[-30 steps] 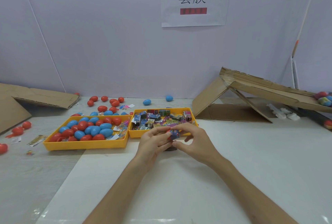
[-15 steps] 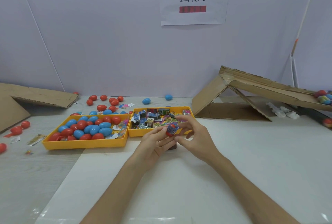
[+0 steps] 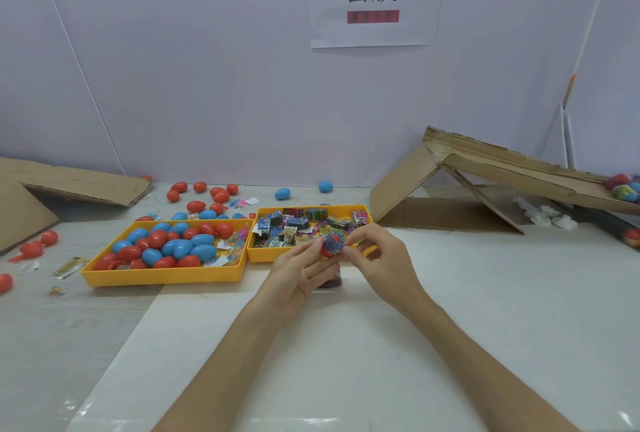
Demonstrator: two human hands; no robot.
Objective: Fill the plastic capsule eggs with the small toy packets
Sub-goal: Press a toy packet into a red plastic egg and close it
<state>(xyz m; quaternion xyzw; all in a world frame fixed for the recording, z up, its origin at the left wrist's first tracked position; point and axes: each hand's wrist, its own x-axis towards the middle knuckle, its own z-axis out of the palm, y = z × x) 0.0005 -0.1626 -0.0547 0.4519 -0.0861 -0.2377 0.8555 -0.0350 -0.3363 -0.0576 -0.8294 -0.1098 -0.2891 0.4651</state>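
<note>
Head view | our left hand [image 3: 298,272] and right hand [image 3: 377,258] both pinched a red egg [image 3: 327,253] with a blue packet [image 3: 334,241] stuffed in its top | held above the white table [image 3: 485,293], just in front of the yellow tray of packets [image 3: 263,257] | yellow tray of red and blue eggs [image 3: 162,276] touching that tray's left side

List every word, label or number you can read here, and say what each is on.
"套膜": large black characters on the white paper sheet on the wall.
The red bar below those characters: dark print, blurred, unreadable.
The toy packets in the right yellow tray: printed, too small to read.
The packet in the held red egg half: print unreadable.
The paper slips on the table at left: too small to read.
</note>
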